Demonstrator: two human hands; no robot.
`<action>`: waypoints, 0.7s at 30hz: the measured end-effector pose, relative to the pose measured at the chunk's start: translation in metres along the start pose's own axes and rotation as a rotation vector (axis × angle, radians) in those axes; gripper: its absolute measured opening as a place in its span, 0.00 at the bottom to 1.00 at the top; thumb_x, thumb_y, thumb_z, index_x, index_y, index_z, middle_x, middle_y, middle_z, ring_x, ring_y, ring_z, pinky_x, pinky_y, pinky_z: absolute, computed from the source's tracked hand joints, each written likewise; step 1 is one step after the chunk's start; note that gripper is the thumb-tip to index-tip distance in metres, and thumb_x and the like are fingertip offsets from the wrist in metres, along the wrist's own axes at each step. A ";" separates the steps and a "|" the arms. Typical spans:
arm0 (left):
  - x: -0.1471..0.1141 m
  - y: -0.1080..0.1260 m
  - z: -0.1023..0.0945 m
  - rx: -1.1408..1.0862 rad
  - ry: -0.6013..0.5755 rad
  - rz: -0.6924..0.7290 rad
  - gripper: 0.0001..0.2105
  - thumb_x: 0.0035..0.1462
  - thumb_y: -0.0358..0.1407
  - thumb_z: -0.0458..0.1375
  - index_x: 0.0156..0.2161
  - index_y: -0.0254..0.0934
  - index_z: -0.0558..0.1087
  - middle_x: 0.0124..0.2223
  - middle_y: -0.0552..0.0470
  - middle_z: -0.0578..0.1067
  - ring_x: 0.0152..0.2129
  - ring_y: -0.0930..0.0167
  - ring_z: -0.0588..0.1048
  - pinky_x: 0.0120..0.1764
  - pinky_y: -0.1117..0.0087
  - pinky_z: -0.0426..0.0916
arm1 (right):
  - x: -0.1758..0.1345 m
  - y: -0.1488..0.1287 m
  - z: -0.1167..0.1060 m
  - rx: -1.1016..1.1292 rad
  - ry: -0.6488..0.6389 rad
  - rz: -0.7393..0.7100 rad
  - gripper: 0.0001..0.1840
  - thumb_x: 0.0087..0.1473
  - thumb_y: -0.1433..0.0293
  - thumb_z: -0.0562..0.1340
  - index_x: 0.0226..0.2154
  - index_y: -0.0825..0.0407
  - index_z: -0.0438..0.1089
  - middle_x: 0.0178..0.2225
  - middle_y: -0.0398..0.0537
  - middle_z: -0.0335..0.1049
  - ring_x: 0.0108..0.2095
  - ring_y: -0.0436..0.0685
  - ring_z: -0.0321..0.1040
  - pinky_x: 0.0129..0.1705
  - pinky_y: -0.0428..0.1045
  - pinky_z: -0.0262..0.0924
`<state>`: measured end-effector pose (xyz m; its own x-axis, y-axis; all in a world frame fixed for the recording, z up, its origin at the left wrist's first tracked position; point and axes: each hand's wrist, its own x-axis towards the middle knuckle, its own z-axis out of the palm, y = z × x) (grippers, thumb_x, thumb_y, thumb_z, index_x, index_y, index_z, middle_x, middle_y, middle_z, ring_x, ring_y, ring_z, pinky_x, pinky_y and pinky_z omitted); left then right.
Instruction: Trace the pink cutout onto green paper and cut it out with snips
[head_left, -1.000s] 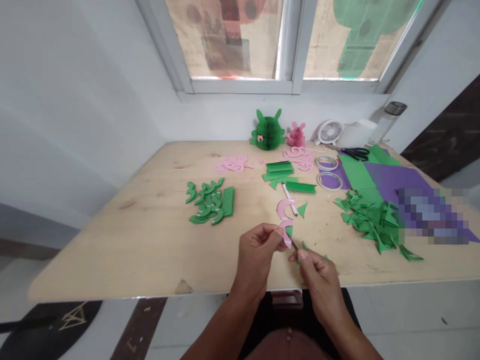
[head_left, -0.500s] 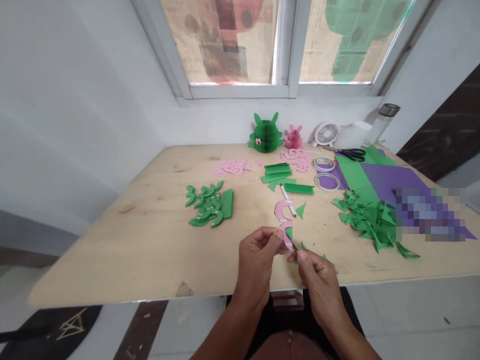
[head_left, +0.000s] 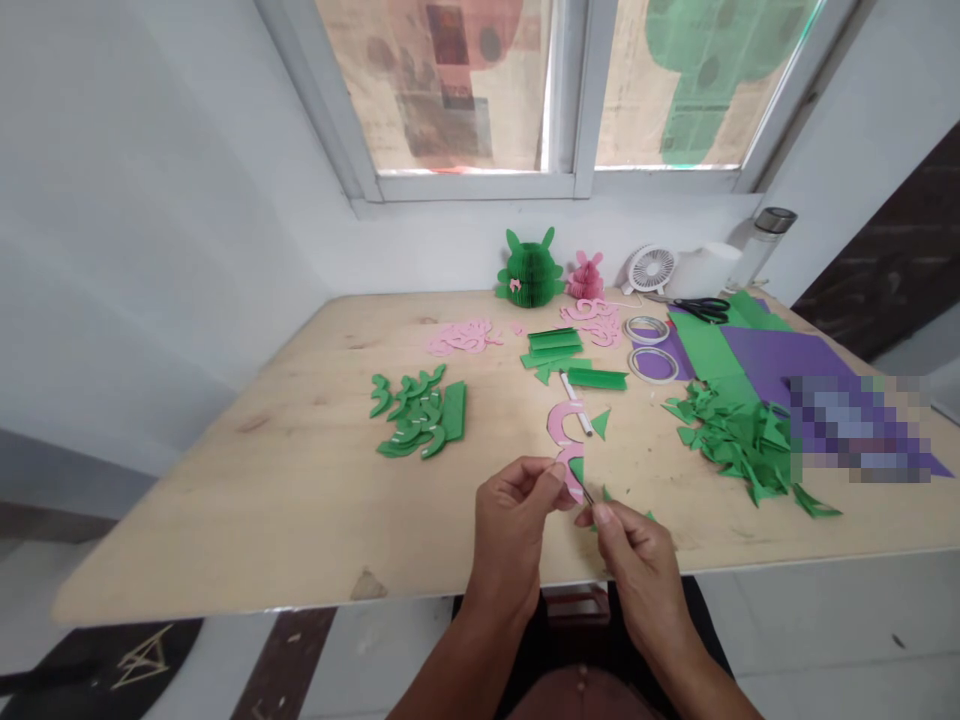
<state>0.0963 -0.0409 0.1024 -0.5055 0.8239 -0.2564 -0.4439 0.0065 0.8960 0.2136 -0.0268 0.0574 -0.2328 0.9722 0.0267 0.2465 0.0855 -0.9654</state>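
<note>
A pink paper cut-out point(head_left: 560, 425) with curved, number-three-like edges and white marks is pinched between the thumb and fingers of my left hand point(head_left: 517, 510). A bit of green paper point(head_left: 576, 468) shows against its right side. My right hand point(head_left: 634, 545) is closed on a thin dark tool point(head_left: 586, 491) whose tip reaches the lower part of the cut-out; its handle is hidden, so I cannot tell its kind. Just beyond the cut-out lies a white marker point(head_left: 574, 402). Green scraps lie partly under my right hand.
Green curved cut-outs point(head_left: 416, 420) are piled on the left, pink ones point(head_left: 463, 337) behind them. At the right lie green scraps point(head_left: 731, 440), tape rolls point(head_left: 652, 365), black-handled scissors point(head_left: 701, 309) and purple paper point(head_left: 787, 355). A green paper figure point(head_left: 530, 272) and a small fan point(head_left: 651, 269) stand by the wall.
The view has shifted very slightly. Both hands keep their hold, and the pink cut-out and the dark tool stay nearly in the same place.
</note>
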 end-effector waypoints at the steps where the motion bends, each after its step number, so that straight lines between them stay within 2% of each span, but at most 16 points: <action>1: 0.000 0.000 0.000 0.000 0.002 0.002 0.06 0.43 0.34 0.63 0.23 0.33 0.73 0.20 0.55 0.72 0.20 0.75 0.69 0.29 0.73 0.66 | 0.000 -0.001 0.000 -0.002 0.004 0.001 0.23 0.55 0.54 0.55 0.23 0.54 0.72 0.15 0.39 0.51 0.18 0.49 0.47 0.20 0.45 0.42; 21: -0.004 0.002 0.002 -0.002 0.014 0.030 0.05 0.43 0.33 0.63 0.22 0.33 0.73 0.19 0.55 0.72 0.19 0.76 0.68 0.29 0.73 0.66 | -0.004 -0.006 0.003 0.038 0.024 0.000 0.24 0.56 0.54 0.55 0.23 0.54 0.73 0.15 0.39 0.52 0.17 0.49 0.47 0.19 0.45 0.42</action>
<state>0.0994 -0.0434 0.1057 -0.5291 0.8156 -0.2345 -0.4295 -0.0191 0.9029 0.2097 -0.0319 0.0626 -0.2096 0.9772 0.0323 0.2109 0.0775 -0.9744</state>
